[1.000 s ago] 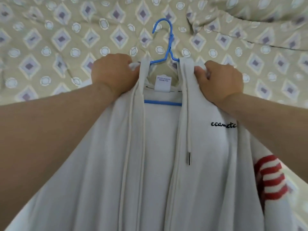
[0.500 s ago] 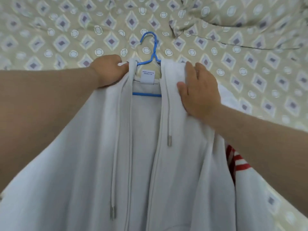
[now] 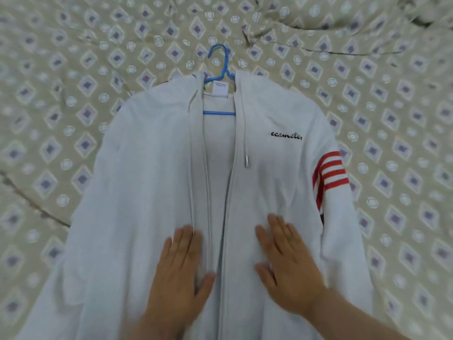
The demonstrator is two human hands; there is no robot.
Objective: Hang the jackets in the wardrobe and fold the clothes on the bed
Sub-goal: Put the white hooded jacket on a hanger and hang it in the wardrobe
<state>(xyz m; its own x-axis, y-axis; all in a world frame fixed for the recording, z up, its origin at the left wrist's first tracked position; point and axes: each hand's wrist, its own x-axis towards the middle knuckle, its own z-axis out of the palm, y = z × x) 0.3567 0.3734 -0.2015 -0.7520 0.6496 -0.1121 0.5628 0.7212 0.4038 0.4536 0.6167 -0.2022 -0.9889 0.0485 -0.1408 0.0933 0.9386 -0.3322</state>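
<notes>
**Jacket on its hanger, smoothed flat on the bed**

The white hooded jacket lies face up on the patterned bed cover, its shoulders already over a blue hanger. The hook pokes out past the hood, and the crossbar shows in the open neck below the label. The front is unzipped at the top, and the two edges meet lower down.

Both hands rest palm down on the chest, one on each side of the zip. The left hand has its fingers straight and close together with the thumb angled out towards the zip. The right hand has its fingers straight and slightly fanned, thumb out as well. Neither hand grasps anything – they look placed to press the two front panels flat and even, so the jacket sits squarely on the hanger.

A drawstring tip lies on the panel under the black lettering, and red stripes band the sleeve on that side.

The likely next move is lifting the jacket by the hook – the wardrobe is out of view.
</notes>
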